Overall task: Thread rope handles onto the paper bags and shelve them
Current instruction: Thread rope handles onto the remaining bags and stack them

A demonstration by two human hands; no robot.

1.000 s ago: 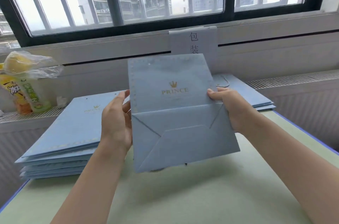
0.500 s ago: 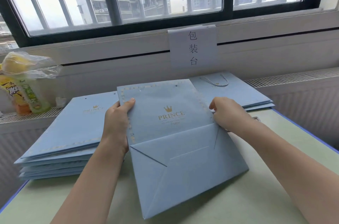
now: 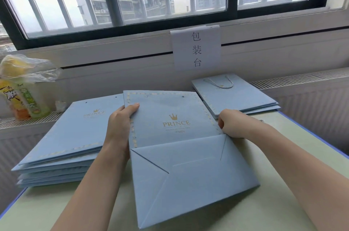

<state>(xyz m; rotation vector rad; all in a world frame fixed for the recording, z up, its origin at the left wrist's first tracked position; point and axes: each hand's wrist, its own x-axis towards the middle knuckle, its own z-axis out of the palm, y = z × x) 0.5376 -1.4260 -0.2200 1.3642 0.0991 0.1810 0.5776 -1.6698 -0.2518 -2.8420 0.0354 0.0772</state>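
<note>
The pale green worktop (image 3: 264,202) carries everything, its far edge against the windowsill. On its left side lies the tall stack of unthreaded bags (image 3: 62,147); at the far right corner sits a smaller pile of finished bags (image 3: 241,98), a rope handle (image 3: 221,83) looped on top. A second ago the flat blue paper bag (image 3: 179,147) was held upright in the air; it has now come down onto the worktop's middle, bottom fold toward the person. The left hand (image 3: 120,125) grips its left edge, thumb on top; the right hand (image 3: 229,124), fingers curled, pinches the right edge. Its two punched holes (image 3: 164,96) appear empty, so threading probably comes next.
</note>
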